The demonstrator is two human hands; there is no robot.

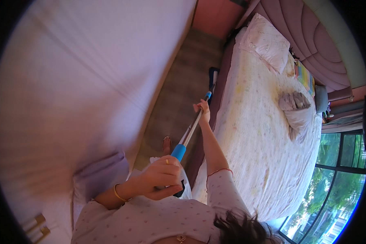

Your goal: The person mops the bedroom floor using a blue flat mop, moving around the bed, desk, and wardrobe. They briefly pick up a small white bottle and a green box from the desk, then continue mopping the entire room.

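Observation:
A flat mop with a metal pole [192, 129] slants away from my body, low over the floor. My left hand [161, 177] is wrapped around the top end of the pole, at the blue grip [178, 152]. Farther down, my right hand [203, 110] holds the pole just above a blue collar [208, 95]. The mop head [213, 74], with a dark blue pad, lies on the floor against the side of the bed. Part of the head is hidden behind the pole.
Along the right runs a bed [247, 122] with a striped, stained sheet. On it lie a pillow [267, 42] and a bunched pillow or cushion [297, 116]. A pale wardrobe or wall surface [94, 76] borders the narrow wooden floor [183, 67] on the left. My foot [167, 142] shows below.

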